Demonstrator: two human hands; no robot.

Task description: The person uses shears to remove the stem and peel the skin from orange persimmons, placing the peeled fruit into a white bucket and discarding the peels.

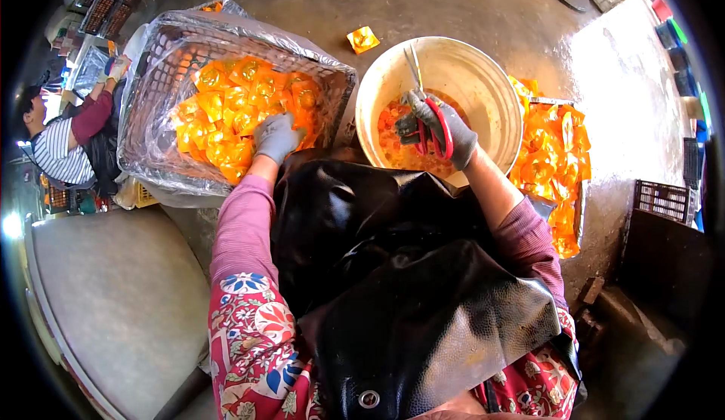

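Note:
My left hand [277, 135], in a grey glove, rests at the near edge of a heap of shiny orange packets [235, 100]. The packets lie in a crate lined with clear plastic [161, 88]. The fingertips are partly hidden, so whether a packet is pinched in them is unclear. Over a large pale bucket [493, 80], my gloved right hand [447, 131] grips red-handled scissors [416, 66], their blades pointing away from me and slightly apart. Orange-red wet contents [391, 131] cover the bucket's bottom, partly hidden by that hand.
A single orange packet [363, 40] lies on the concrete floor behind the bucket. More packets [546, 154] fill a crate on the right. A black apron [385, 204] covers my lap. At the left another person [68, 142] works with gloved hands. A dark crate [662, 199] stands far right.

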